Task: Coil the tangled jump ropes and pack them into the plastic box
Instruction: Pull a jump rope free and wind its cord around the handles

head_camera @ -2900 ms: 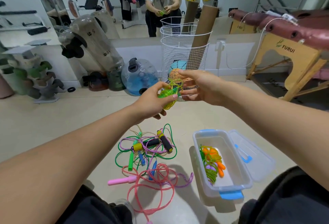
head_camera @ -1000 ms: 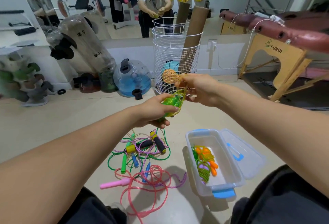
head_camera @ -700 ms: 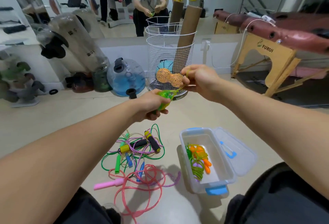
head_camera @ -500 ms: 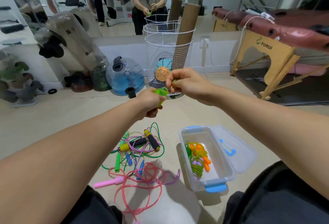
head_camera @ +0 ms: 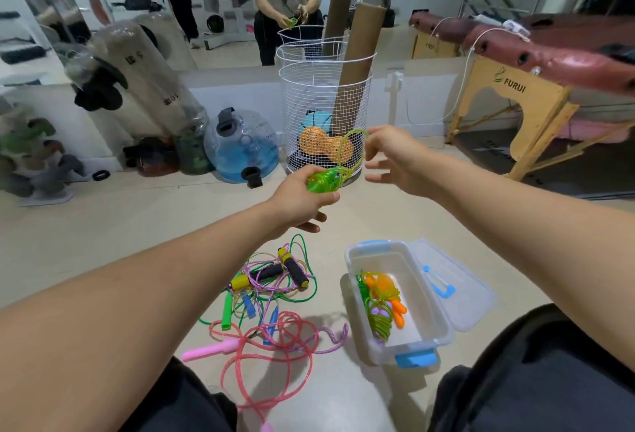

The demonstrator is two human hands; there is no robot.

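Note:
My left hand [head_camera: 299, 199] grips a coiled green jump rope [head_camera: 323, 181] held out over the floor. One loop of that rope arcs up from the bundle to the top fingertip of my right hand [head_camera: 395, 160], whose fingers are spread and grip nothing. Below, the clear plastic box [head_camera: 351, 259] with blue latches stands open, its lid [head_camera: 457, 290] lying flat to the right. A coiled green rope with orange handles [head_camera: 378, 308] lies inside. Left of the box, a tangle of ropes [head_camera: 268, 287] covers the floor, with a pink rope [head_camera: 271, 342] nearest me.
A white wire basket [head_camera: 323, 88] holding cardboard tubes and balls stands straight ahead against the mirrored wall. A blue water jug [head_camera: 240, 149] and large bottles sit to its left, a wooden massage table [head_camera: 536, 94] to the right. My knees frame the bottom edge.
My right hand was pinching the rope close to the bundle while winding. It has now drawn away to the right and spread its fingers, leaving a loop standing above the coil.

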